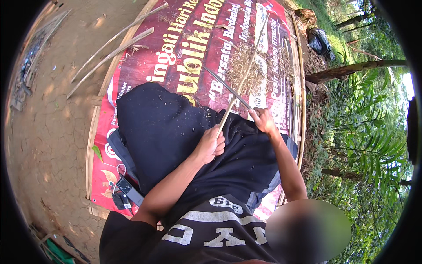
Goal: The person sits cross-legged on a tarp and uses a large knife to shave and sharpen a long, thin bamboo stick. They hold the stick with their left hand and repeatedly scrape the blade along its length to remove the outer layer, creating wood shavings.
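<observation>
My left hand [211, 145] is closed around the lower end of a long, thin bamboo strip [250, 66], which slants up and to the right over the red banner. In my right hand [262, 119] is the handle of a knife [226, 87], its long, narrow dark blade pointing up and to the left. Blade and strip cross just beyond my hands; whether the edge touches the strip I cannot tell. Black cloth [167, 123] covers my lap beneath both hands. Curled pale shavings [246, 72] lie scattered on the banner beyond the blade.
The red printed banner [149, 57] covers a bamboo-edged platform [96, 119]. Two bamboo sticks [112, 53] jut over its left edge above cracked soil. A phone-like device [129, 192] with a cable lies near my left elbow. Greenery, a trunk [347, 70] and a black bag [319, 42] are right.
</observation>
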Tool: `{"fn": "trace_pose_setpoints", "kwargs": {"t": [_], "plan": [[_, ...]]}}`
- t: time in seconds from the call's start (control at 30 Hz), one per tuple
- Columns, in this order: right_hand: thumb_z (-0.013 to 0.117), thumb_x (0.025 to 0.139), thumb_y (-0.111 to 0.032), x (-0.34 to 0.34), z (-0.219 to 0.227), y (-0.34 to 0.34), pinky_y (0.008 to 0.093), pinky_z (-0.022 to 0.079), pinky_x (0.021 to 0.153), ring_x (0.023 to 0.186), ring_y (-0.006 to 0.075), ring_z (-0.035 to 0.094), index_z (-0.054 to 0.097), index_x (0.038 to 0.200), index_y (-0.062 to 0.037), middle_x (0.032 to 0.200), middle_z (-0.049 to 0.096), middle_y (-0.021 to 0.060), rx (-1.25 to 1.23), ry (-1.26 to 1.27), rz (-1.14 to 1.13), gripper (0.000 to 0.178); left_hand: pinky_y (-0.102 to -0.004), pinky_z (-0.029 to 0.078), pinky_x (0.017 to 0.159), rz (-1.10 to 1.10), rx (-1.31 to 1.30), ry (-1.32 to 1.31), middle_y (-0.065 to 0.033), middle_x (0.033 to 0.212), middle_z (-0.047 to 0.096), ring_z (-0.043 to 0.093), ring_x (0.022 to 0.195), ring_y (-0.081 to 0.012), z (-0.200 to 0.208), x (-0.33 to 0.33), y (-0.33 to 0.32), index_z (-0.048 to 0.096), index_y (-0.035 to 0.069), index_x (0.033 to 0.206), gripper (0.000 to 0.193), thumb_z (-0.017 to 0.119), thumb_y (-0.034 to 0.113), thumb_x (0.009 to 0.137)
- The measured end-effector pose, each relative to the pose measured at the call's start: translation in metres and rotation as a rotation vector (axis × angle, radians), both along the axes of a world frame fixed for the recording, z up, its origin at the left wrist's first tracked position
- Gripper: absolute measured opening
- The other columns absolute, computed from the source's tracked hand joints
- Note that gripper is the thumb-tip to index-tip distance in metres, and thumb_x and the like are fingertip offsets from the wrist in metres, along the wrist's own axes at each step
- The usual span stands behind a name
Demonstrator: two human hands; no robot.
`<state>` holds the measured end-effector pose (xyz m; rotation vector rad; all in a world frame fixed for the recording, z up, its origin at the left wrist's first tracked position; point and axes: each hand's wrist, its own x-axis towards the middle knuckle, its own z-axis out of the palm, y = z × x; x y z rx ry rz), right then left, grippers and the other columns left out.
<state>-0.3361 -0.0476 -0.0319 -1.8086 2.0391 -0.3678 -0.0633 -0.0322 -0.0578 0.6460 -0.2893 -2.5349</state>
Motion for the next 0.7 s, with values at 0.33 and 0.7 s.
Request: {"fn": "trace_pose_setpoints", "kwargs": {"t": [0.33, 0.7], "plan": [[0.062, 0.088, -0.062, 0.043, 0.026, 0.022, 0.0439, 0.048, 0.05, 0.054, 0.036, 0.061, 0.065, 0.077, -0.0052, 0.06, 0.061, 0.0137, -0.091, 0.193, 0.534, 0.058, -0.0221, 0.019, 0.037, -0.053, 0.11, 0.071, 0.007, 0.054, 0.027, 0.021, 0.04, -0.0055, 0.009, 0.019, 0.013, 0.044, 0.014, 0.081, 0.038, 0.038, 0.039, 0.108], [0.06, 0.095, -0.051, 0.032, 0.019, 0.027, 0.0453, 0.044, 0.056, 0.052, 0.0361, 0.052, 0.062, 0.072, 0.0024, 0.056, 0.052, 0.0186, -0.028, -0.02, -0.031, 0.058, -0.0222, 0.021, 0.038, -0.114, 0.191, 0.287, 0.0069, 0.052, 0.029, 0.024, 0.04, -0.006, -0.001, 0.011, 0.004, 0.045, 0.014, 0.081, 0.039, 0.03, 0.037, 0.109]]}}
